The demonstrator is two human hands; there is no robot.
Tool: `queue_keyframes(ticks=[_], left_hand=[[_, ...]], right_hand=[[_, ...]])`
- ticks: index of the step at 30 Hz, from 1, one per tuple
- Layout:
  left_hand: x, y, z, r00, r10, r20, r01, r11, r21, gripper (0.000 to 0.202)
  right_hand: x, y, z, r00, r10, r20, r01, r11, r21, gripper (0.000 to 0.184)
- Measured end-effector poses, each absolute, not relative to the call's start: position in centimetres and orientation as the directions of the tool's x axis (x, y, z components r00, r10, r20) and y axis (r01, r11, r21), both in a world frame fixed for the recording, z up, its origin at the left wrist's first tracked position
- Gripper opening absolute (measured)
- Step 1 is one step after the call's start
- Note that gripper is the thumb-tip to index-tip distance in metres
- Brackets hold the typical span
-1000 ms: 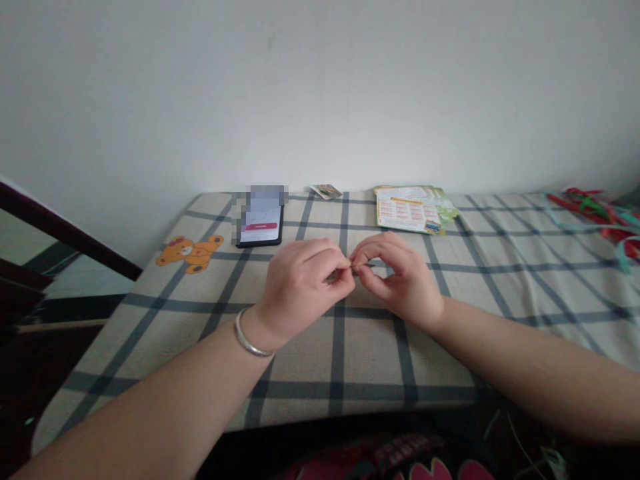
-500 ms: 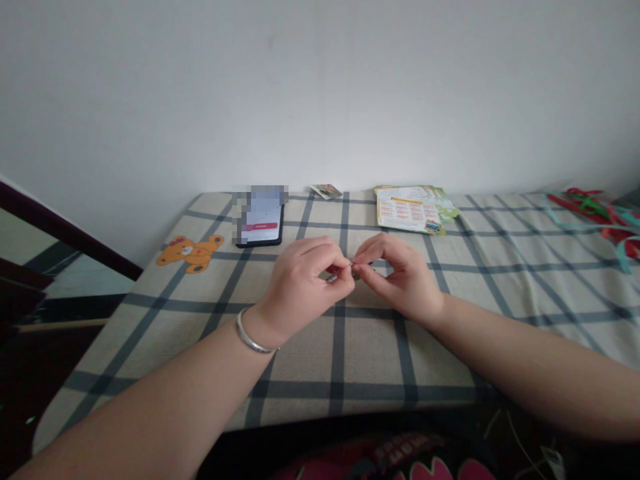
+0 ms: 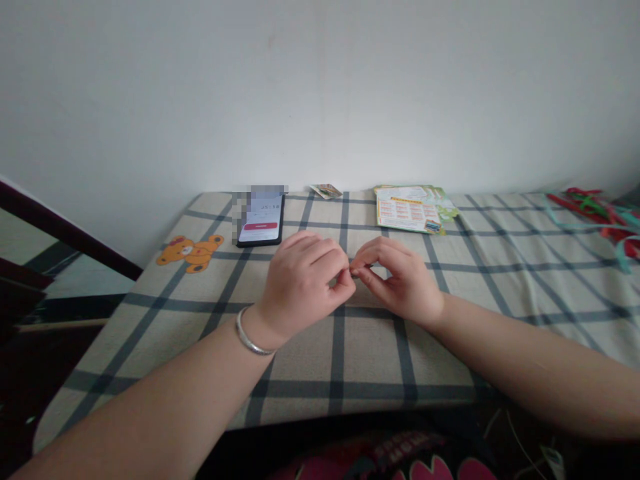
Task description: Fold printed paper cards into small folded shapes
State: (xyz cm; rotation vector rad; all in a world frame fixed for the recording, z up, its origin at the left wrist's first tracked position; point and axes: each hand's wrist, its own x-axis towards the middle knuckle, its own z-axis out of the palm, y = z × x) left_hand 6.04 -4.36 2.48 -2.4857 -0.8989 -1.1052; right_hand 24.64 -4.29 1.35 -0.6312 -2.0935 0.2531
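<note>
Over the middle of the checked tablecloth (image 3: 305, 363), my left hand (image 3: 307, 283) and my right hand (image 3: 403, 277) meet at the fingertips. Thumb and forefinger of my left hand are pinched together; a silver bangle (image 3: 250, 333) circles that wrist. My right hand pinches at the same spot from the other side. Something tiny and dark shows between the fingertips, but it is too small and covered to name.
Behind my left hand lies a phone (image 3: 260, 223) with a lit screen. Farther back are a small card (image 3: 326, 191) and a stack of printed cards (image 3: 407, 210). A bear cutout (image 3: 190, 253) lies left, coloured ribbons (image 3: 600, 217) right. A wall (image 3: 320, 93) rises behind the table.
My left hand has rolled over so more of its back faces up, its fingers curling closer together. The right hand has shifted only slightly. The phone screen now shows digits.
</note>
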Motion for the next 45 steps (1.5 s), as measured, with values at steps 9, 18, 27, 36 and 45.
queue_keyframes(ticks=[9,18,27,36,45], left_hand=[[5.7,-3.7,2.0,0.419,0.513,0.749,0.477,-0.827,0.299,0.014],[5.3,-2.8,1.6,0.389,0.642,0.661,0.472,-0.755,0.456,0.008],[5.3,-2.9,1.2,0.457,0.684,0.569,0.558,-0.718,0.415,0.011],[5.2,-2.3,0.9,0.363,0.739,0.568,0.567,-0.659,0.495,0.015],[5.2,-2.1,0.6,0.435,0.608,0.664,0.482,-0.78,0.399,0.008]], right_hand=[[24.6,-3.8,0.4,-0.39,0.718,0.577,0.332,0.694,-0.639,0.01],[25.5,-2.7,0.1,-0.27,0.785,0.558,0.29,0.618,-0.73,0.016],[25.4,-3.4,0.7,-0.337,0.739,0.583,0.389,0.673,-0.629,0.025],[25.8,-2.4,0.1,-0.288,0.84,0.459,0.365,0.54,-0.759,0.014],[26.3,-2.2,0.4,-0.422,0.641,0.641,0.481,0.758,-0.441,0.009]])
